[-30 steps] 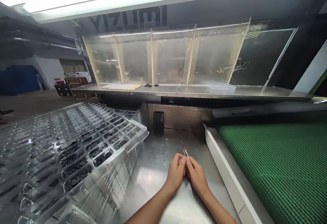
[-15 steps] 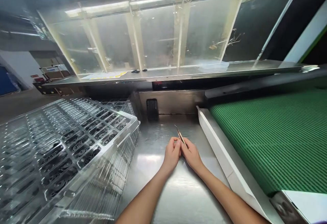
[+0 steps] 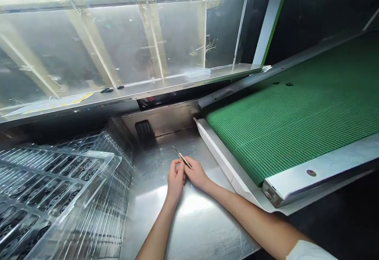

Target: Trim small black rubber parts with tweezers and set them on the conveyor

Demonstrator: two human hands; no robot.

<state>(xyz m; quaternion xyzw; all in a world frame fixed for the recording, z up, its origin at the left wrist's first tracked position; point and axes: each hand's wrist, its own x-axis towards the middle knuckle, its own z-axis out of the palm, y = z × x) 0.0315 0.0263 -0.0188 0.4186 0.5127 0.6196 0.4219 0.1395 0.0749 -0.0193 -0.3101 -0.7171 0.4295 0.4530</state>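
The left hand (image 3: 176, 181) and right hand (image 3: 196, 175) pinch slim metal tweezers (image 3: 182, 159) together at the rear end. They look light and stiff, with delicate tips, best held there.

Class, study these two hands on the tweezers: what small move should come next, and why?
Probably settle the tweezers into the right hand alone: both it and the left hand have fingers on them, tips free, above the steel bench. That would leave the left hand open for the clear plastic tray of round black parts beside it.

Left hand (image 3: 176, 183) and right hand (image 3: 197, 176) hold fine metal tweezers (image 3: 181, 158)
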